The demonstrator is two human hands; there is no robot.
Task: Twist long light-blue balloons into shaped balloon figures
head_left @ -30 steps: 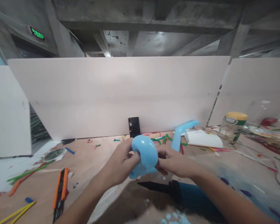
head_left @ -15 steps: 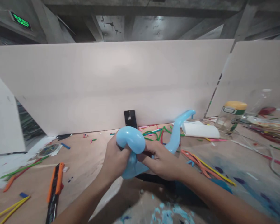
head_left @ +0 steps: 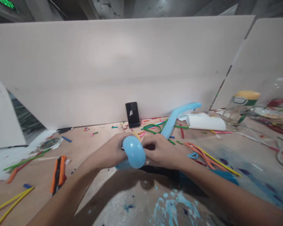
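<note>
A light blue modelling balloon (head_left: 133, 152) is held above the table between both hands, with a rounded, folded loop facing me. My left hand (head_left: 113, 149) is closed around the left side of this loop. On its right side, my right hand (head_left: 160, 150) pinches the balloon, thumb and fingers curled together. Past the right hand the balloon's long tail slants up to the right and bends near the white board. The exact spot under the fingers is hidden by the loop and the hands.
A phone (head_left: 132, 115) leans on the white board (head_left: 103, 72). An orange-black utility knife (head_left: 58, 174) lies left. At right are a paper roll (head_left: 205, 122), a yellow-lidded jar (head_left: 242, 106) and orange balloons (head_left: 204, 155). Blue paint stains (head_left: 174, 205) mark the near tabletop (head_left: 113, 194).
The view has tipped downward. The balloon loop has turned and dropped between my hands, my left wrist has rotated, and the tail leans further right.
</note>
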